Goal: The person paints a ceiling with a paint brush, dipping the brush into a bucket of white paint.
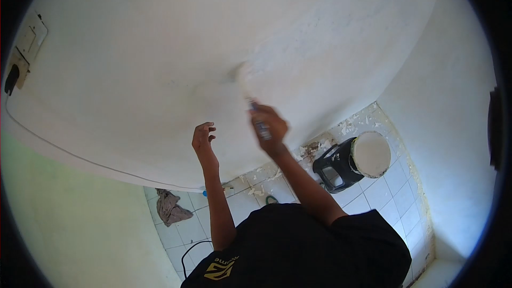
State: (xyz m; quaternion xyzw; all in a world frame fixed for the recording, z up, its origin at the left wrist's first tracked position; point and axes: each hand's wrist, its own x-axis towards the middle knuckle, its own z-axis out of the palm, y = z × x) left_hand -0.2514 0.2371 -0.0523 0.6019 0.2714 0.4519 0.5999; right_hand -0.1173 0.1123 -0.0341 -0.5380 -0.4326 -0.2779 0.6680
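Note:
My right hand point(269, 128) is closed around the printed handle of a paintbrush point(244, 81). The brush's pale head touches the white wall point(160, 58) and is smeared by motion. To the left and a little lower, my left hand point(204, 136) hovers in front of the wall with its fingers loosely curled and apart. Nothing shows in it. Bluish-white patches point(330, 26) mark the wall above and right of the brush.
At the lower right, a round white-topped container point(372, 154) stands with a black slotted stand point(337, 166) on the tiled floor point(381, 194). A crumpled cloth point(172, 208) lies at lower left. A cable point(85, 157) runs from a wall socket point(24, 53). Flakes litter the wall's base.

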